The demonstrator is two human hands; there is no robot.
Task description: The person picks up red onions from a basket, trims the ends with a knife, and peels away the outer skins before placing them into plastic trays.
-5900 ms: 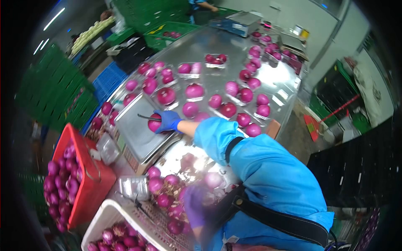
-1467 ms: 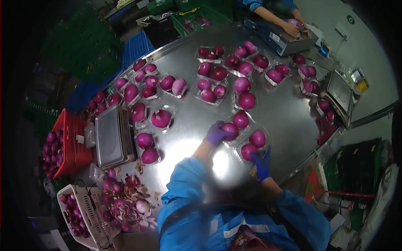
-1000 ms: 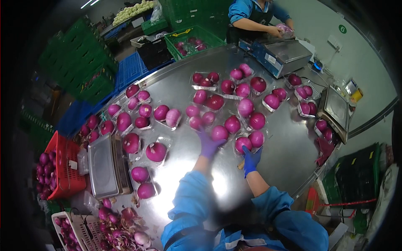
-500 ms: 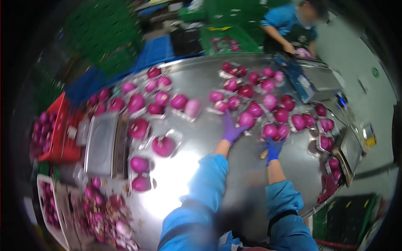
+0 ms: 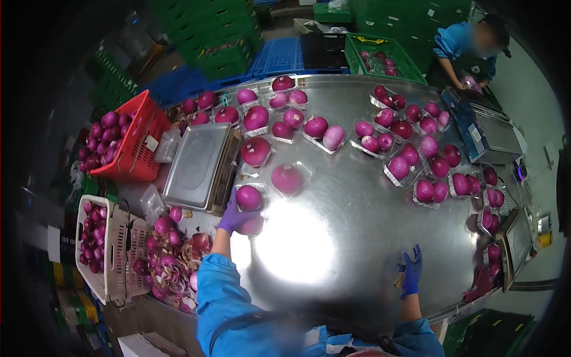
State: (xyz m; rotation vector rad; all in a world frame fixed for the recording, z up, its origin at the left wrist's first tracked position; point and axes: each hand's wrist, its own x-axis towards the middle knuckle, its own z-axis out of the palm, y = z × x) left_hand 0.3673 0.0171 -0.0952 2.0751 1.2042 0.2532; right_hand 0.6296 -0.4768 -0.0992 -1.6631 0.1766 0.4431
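Observation:
My left hand (image 5: 233, 218), in a purple glove, rests on a red onion (image 5: 253, 226) that sits in a clear tray beside the steel scale (image 5: 197, 165). Just above it lies another trayed onion (image 5: 249, 197). My right hand (image 5: 411, 272), in a blue glove, hovers over bare steel near the table's front right edge, fingers spread, holding nothing. Many clear trays of red onions (image 5: 397, 168) cover the far half of the steel table (image 5: 357, 208).
A red crate (image 5: 138, 147) and a white crate (image 5: 99, 250) of onions stand at the left, with loose onions and skins (image 5: 175, 253) between. A second scale (image 5: 516, 241) sits at the right edge. Another person (image 5: 465, 47) works at a machine (image 5: 485, 132) beyond the table.
My left hand has swung from the onion trays at the middle right back to the tray by the scale. My right hand has left its tray and drawn back toward the table's edge.

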